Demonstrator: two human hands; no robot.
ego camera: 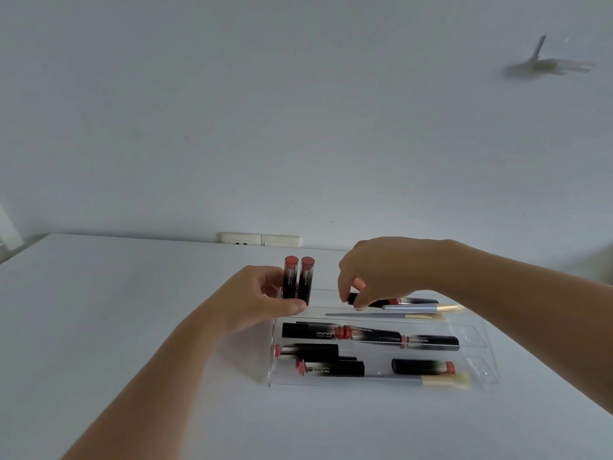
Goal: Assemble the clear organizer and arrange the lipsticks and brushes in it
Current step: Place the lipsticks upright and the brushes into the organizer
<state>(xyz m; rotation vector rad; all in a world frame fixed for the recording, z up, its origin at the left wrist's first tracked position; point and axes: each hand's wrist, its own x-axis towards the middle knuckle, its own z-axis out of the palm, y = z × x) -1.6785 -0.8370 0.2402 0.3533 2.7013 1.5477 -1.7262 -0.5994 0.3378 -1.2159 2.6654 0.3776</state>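
1. Organizer (477, 340) sits on the white counter (132, 327), well clear of its edges.
2. Left hand (262, 297): its grip holds two upright lipsticks (298, 280) at the organizer's far-left corner.
3. Right hand (374, 270): its grip pinches a lying lipstick (384, 302) in the back row.

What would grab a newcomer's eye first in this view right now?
Two upright lipsticks at the clear organizer's far left corner, steadied by the left hand. Beside them, the right hand pinches a lipstick lying flat in the far row, next to the brushes; more lipsticks fill the nearer rows.
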